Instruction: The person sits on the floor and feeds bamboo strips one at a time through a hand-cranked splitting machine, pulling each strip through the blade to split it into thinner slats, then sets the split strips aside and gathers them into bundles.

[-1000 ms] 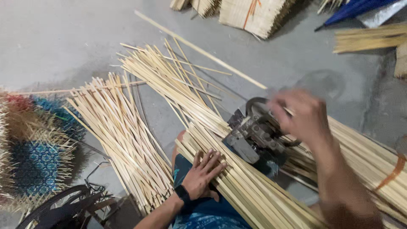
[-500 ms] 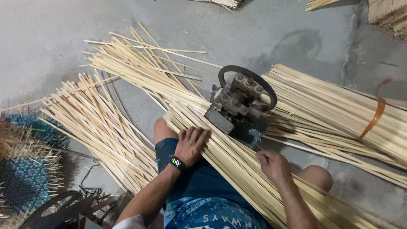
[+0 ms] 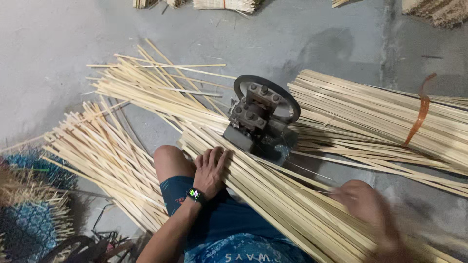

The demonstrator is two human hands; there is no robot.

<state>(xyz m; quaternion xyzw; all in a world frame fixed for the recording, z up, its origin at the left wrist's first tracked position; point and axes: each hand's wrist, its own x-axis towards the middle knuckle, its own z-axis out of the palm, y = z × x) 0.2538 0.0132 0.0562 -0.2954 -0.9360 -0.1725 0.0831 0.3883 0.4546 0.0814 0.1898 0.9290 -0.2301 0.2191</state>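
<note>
Pale split bamboo strips (image 3: pixel 292 204) lie in a long thick bundle across the seated person's lap, running from the knee toward the lower right corner. The left hand (image 3: pixel 210 168), with a black wristwatch (image 3: pixel 195 195) on its wrist, rests flat on the near end of that bundle, fingers spread and unclenched, pressing rather than gripping. The right hand (image 3: pixel 363 204) sits farther down the same bundle; it is blurred, so I cannot tell whether it grips the strips or only touches them. Just beyond the left hand, a dark metal tool with a round wheel (image 3: pixel 261 114) stands on the grey concrete floor (image 3: pixel 63 39), with strips passing right up against its base. Another loose heap of strips (image 3: pixel 105 156) fans out to the left, and a bundle tied with an orange band (image 3: pixel 421 114) lies to the right.
</note>
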